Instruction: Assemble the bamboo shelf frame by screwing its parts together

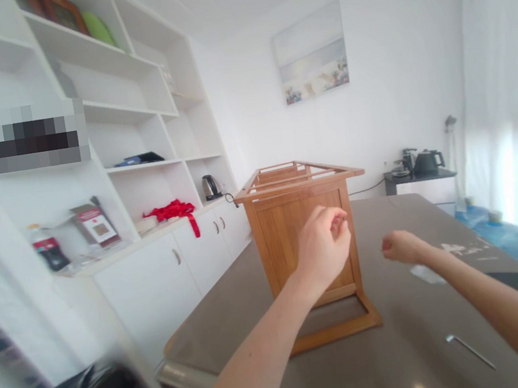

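Wooden cabinet (285, 235) stands upright near the middle of the grey counter (393, 342), its narrow panelled end facing me and its length running away toward the far wall. From what I can see the frame is largely together. The legs, the end panel and the top rails are joined, and the bottom rail sits flat on the counter. The top shows only open slats, and the space under the panel is open too, so I judge there may be pieces left to fit. My left hand (324, 246) is raised in front of the cabinet's near right corner post with the fingers curled and the thumb pinched against the forefinger. I cannot tell whether anything small sits between them, or whether the hand touches the wood. My right hand (400, 247) hangs just right of the cabinet, apart from it, closed in a loose fist with nothing visible in it. A hex key (470, 350) lies on the counter near me to the right, well away from both hands, and some white scraps (424, 273) lie beyond it.
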Motion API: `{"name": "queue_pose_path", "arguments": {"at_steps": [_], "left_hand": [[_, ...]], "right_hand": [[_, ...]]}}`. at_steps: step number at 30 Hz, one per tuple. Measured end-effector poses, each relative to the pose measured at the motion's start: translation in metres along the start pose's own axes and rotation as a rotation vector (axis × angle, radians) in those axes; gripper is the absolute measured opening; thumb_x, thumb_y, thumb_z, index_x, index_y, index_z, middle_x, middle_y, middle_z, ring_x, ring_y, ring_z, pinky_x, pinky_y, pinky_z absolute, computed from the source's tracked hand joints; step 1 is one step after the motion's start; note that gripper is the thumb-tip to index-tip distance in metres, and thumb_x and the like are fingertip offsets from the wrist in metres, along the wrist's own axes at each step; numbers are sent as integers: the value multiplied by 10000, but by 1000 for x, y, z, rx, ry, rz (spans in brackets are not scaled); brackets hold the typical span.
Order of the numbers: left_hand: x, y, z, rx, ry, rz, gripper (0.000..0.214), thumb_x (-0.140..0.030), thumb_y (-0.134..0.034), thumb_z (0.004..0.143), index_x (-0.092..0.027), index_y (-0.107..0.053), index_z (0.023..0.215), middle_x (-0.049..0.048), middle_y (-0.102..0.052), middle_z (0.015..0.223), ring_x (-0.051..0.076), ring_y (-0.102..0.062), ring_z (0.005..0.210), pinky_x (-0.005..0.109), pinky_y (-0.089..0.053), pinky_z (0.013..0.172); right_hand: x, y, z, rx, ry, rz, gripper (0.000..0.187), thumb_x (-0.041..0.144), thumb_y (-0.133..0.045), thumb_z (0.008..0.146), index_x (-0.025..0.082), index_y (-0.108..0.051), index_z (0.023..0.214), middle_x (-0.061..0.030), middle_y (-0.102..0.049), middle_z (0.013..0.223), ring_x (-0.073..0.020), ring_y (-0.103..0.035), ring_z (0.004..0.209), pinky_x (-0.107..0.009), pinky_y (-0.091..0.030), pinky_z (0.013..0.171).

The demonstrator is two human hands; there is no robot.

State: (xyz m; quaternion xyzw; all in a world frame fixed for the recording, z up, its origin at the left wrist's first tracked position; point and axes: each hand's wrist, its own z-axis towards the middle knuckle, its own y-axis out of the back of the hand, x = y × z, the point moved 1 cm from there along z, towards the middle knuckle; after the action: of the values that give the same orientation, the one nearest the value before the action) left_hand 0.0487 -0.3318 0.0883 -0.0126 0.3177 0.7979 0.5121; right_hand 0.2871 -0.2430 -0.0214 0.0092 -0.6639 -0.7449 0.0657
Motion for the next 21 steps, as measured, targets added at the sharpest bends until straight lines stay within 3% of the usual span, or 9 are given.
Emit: {"name": "queue_pose_path", "arguments": {"at_steps": [5, 8, 10, 14, 17, 21], "left_hand": [[-41, 27, 16, -65, -261, 196, 143, -138, -461, 851, -178, -592, 891, 46, -585, 883, 156, -544, 856, 293, -435, 764], [-47, 35, 35, -89, -345, 407, 165, -152, -445, 868, -179, -601, 915, 53, -580, 897, 181, -521, 896, 327, -397, 786], [-44, 35, 47, -76, -349, 555, 162, -183, -468, 868, -183, -603, 957, 63, -575, 942, 205, -504, 933, 348, -370, 789], [-27, 27, 62, -5, -314, 728, 195, -239, -465, 884, -195, -602, 1016, 60, -582, 937, 218, -507, 907, 355, -336, 760], [-14, 27, 68, 13, -304, 752, 217, -230, -424, 905, -205, -608, 1018, 50, -597, 894, 205, -522, 859, 345, -327, 736], [1, 43, 75, 30, -304, 671, 223, -214, -431, 899, -223, -607, 1037, 46, -619, 908, 194, -535, 857, 346, -341, 746]], "right_hand": [[9, 145, -18, -305, 82, 512, 175, 214, -531, 737, 146, -659, 836, -39, -690, 703, -137, -618, 612, -221, -482, 581], [33, 207, -33, -422, 135, 628, 167, 215, -589, 715, 155, -658, 855, -30, -685, 736, -126, -619, 617, -217, -497, 578], [52, 227, -36, -430, 191, 645, 150, 215, -604, 714, 158, -655, 843, -23, -681, 748, -120, -619, 620, -220, -510, 587], [76, 239, -23, -366, 268, 620, 111, 208, -608, 716, 149, -649, 800, -23, -672, 706, -126, -621, 630, -225, -524, 591], [77, 247, -5, -314, 275, 536, 136, 220, -623, 703, 155, -669, 813, -24, -678, 714, -134, -623, 649, -222, -515, 593], [71, 262, 20, -178, 327, 472, 179, 261, -600, 719, 171, -700, 836, -19, -676, 713, -146, -625, 686, -219, -491, 593]]}}
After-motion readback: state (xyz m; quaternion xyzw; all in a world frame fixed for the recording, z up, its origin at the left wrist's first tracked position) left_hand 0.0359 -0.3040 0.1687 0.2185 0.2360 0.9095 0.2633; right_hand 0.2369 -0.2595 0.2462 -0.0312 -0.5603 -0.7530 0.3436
